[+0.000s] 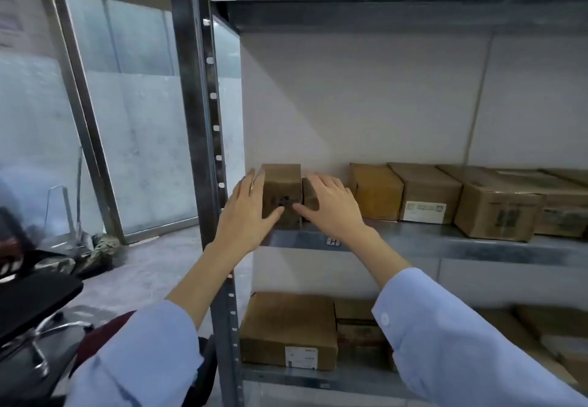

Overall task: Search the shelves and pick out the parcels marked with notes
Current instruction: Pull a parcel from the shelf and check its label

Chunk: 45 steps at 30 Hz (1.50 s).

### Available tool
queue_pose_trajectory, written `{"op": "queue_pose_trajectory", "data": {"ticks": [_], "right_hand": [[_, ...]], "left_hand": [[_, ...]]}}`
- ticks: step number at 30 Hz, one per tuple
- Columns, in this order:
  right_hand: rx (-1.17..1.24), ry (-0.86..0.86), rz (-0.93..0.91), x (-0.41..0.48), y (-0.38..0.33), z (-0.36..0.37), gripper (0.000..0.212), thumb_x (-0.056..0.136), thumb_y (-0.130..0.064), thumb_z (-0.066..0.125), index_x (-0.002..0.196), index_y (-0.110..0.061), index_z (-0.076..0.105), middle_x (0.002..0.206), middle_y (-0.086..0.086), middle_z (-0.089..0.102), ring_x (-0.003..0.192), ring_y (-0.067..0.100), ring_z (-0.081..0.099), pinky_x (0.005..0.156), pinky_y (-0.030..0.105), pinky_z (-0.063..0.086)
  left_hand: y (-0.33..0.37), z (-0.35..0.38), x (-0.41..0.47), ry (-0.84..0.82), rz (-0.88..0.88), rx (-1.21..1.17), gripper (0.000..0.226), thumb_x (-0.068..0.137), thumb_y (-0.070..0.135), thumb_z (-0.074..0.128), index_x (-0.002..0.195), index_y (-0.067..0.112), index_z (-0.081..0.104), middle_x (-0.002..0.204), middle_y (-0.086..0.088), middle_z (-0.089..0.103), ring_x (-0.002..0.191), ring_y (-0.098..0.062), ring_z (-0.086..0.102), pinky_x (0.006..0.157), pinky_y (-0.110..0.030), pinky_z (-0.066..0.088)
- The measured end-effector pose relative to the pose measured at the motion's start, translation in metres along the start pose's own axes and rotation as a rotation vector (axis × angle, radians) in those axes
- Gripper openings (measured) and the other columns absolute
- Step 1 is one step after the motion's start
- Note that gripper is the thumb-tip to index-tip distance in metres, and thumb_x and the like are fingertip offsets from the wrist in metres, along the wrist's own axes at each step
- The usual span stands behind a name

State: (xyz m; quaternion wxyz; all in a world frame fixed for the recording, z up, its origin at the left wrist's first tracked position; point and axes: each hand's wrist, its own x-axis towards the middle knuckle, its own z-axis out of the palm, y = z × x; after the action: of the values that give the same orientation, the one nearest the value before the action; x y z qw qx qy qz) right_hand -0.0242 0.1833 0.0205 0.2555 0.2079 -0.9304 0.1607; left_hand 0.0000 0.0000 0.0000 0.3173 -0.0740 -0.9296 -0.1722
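Upright parcel (281,195) at shelf's (413,240) left end, near the edge. Left hand (246,212) flat on its side, right hand (331,206) spread over the low box (308,192) beside it. Neither clamps: parcel could tip off. No note visible.

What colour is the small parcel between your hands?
The parcel is brown cardboard, dark mark on front; head view.

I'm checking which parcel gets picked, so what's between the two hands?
A small upright brown box; the left hand touches its left side, the right hand covers a lower box beside it, in the head view.
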Motion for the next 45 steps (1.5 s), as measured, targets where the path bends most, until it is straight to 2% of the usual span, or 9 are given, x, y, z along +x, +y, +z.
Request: {"op": "queue_pose_trajectory", "data": {"ticks": [15,21,24,26,30,32,36,42,45], "right_hand": [[0.116,0.027,-0.011,0.027,0.008,0.024,0.061,0.093,-0.049,0.058,0.145,-0.024,0.037,0.137,0.004,0.055,0.128,0.024,0.046,0.108,0.044,0.033],[0.256,0.079,-0.001,0.025,0.007,0.022,0.064,0.089,-0.041,0.067,0.144,-0.027,0.037,0.137,0.000,0.054,0.128,0.021,0.046,0.111,0.043,0.031],[0.337,0.141,-0.027,0.022,0.004,0.015,0.065,0.088,-0.035,0.070,0.144,-0.027,0.038,0.136,0.001,0.055,0.126,0.021,0.048,0.109,0.044,0.038],[0.376,0.164,-0.044,0.019,0.002,0.007,0.064,0.088,-0.031,0.071,0.143,-0.027,0.039,0.136,0.001,0.055,0.124,0.021,0.049,0.106,0.043,0.043],[0.462,0.172,-0.045,0.012,0.000,-0.006,0.062,0.089,-0.029,0.070,0.143,-0.027,0.040,0.137,-0.001,0.053,0.117,0.016,0.052,0.098,0.034,0.047],[0.504,0.170,-0.053,0.007,-0.001,-0.011,0.057,0.090,-0.031,0.069,0.140,-0.027,0.042,0.137,-0.003,0.053,0.110,0.009,0.052,0.094,0.027,0.046],[0.556,0.189,-0.034,0.001,-0.004,-0.017,0.047,0.094,-0.032,0.063,0.137,-0.025,0.046,0.136,-0.007,0.053,0.112,0.006,0.051,0.095,0.027,0.047],[0.652,0.206,-0.001,-0.004,-0.011,-0.025,0.060,0.089,-0.017,0.070,0.140,-0.024,0.039,0.139,-0.005,0.047,0.117,0.012,0.052,0.101,0.035,0.051],[0.667,0.205,0.004,-0.003,-0.013,-0.028,0.080,0.087,-0.012,0.072,0.149,-0.029,0.026,0.137,-0.004,0.044,0.116,0.013,0.055,0.098,0.031,0.052]], "left_hand": [[-0.006,0.015,0.024,-0.025,-0.127,-0.243,0.074,0.089,0.034,0.068,0.150,0.020,0.029,0.147,-0.010,0.040,0.127,-0.028,0.050,0.108,-0.044,0.043],[-0.004,0.013,0.021,0.120,-0.095,-0.333,0.063,0.087,0.022,0.072,0.142,0.019,0.041,0.143,-0.007,0.041,0.126,-0.025,0.049,0.108,-0.037,0.042],[0.000,0.009,0.018,0.225,-0.059,-0.380,0.059,0.087,0.018,0.072,0.139,0.019,0.045,0.142,-0.006,0.040,0.126,-0.022,0.047,0.107,-0.036,0.045],[0.003,0.006,0.017,0.282,-0.023,-0.391,0.057,0.086,0.017,0.073,0.137,0.017,0.046,0.140,-0.006,0.040,0.124,-0.018,0.046,0.105,-0.030,0.044],[0.008,-0.001,0.015,0.326,0.031,-0.460,0.047,0.085,0.018,0.075,0.126,0.011,0.054,0.133,-0.006,0.043,0.117,-0.008,0.042,0.091,0.001,0.036],[0.011,-0.004,0.015,0.338,0.018,-0.507,0.038,0.086,0.021,0.073,0.118,0.010,0.057,0.131,-0.005,0.045,0.116,-0.007,0.043,0.091,-0.002,0.038],[0.015,-0.006,0.014,0.339,0.030,-0.536,0.030,0.088,0.023,0.071,0.113,0.012,0.057,0.127,0.009,0.042,0.121,-0.012,0.047,0.102,-0.031,0.046],[0.020,-0.013,0.011,0.322,0.040,-0.547,0.058,0.082,0.016,0.077,0.131,0.019,0.046,0.136,0.003,0.048,0.123,-0.017,0.051,0.105,-0.041,0.047],[0.022,-0.019,0.009,0.295,0.032,-0.593,0.078,0.080,0.011,0.078,0.143,0.024,0.034,0.143,0.002,0.046,0.124,-0.012,0.051,0.099,-0.016,0.046]]}}
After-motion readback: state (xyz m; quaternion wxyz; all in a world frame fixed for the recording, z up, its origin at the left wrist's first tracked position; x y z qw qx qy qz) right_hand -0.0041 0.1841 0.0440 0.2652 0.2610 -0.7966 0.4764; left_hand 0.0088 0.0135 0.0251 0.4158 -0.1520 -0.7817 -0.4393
